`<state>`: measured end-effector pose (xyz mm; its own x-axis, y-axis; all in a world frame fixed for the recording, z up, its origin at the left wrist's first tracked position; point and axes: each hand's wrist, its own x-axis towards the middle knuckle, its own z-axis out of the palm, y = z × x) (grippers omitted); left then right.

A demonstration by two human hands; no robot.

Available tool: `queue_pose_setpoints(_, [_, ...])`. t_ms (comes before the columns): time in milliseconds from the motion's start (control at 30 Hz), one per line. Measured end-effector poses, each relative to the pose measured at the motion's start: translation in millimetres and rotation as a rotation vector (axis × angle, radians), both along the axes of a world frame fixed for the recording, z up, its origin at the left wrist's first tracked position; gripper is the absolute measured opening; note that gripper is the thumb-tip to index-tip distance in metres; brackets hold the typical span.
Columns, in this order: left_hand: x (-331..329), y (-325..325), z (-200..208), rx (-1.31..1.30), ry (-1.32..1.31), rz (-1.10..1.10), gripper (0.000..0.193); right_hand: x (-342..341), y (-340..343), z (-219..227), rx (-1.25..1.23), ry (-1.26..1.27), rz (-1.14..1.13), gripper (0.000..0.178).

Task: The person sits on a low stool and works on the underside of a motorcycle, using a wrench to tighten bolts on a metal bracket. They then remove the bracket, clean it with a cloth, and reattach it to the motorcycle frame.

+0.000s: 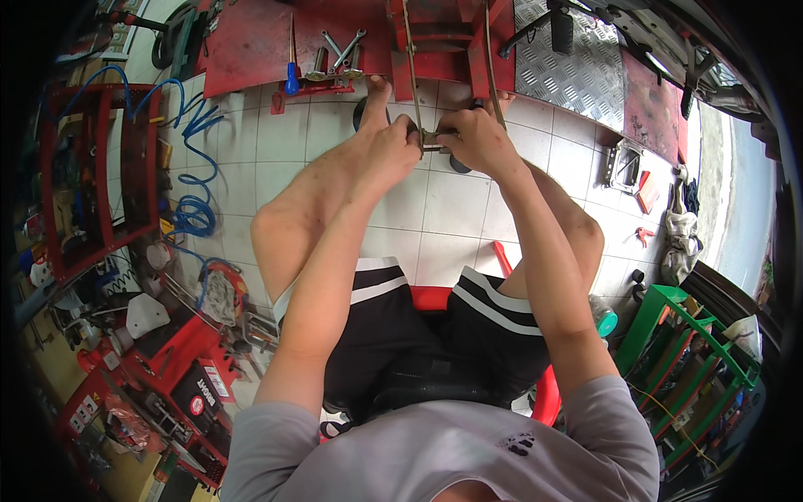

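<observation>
Between my knees, both hands grip the near end of a narrow metal frame [413,75] with two long, slightly curved bars. The bars run away from me toward the red bench. My left hand [391,157] is closed at the left side of the frame's end. On the other side my right hand [478,140] is closed too, with its fingers bent in toward the left one. A small metal crosspiece [432,149] shows between them. Fingers hide much of the gripped end, so its exact fitting cannot be made out.
On the red bench [242,54] lie a blue-handled screwdriver [292,82] and crossed wrenches [344,52]. A treadplate [556,71] adjoins it. A coiled blue hose [194,216] lies left, near a red rack [109,243]. A green rack [661,322] stands right.
</observation>
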<state>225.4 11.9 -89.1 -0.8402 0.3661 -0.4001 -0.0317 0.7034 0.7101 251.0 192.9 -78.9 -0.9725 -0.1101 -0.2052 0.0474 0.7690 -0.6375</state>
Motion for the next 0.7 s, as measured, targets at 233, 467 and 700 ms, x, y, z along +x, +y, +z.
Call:
queue_pose_setpoints(233, [4.0,4.4,-19.0,0.133,0.154,0.07,0.02,-2.4,-2.6,-4.1,0.023,-0.02,-0.003,0.015])
queue_pose_setpoints(467, [-3.0,-4.1,-34.4,0.064,0.154,-0.063,0.025,-3.1,-2.1,-7.2,0.072,-0.029,0.046,0.018])
queue_pose_setpoints(700, [5.0,-5.9,-30.5,-0.029,-0.157,-0.115,0.021,-5.7,-2.1,-8.0,0.094,-0.034,0.049,0.018])
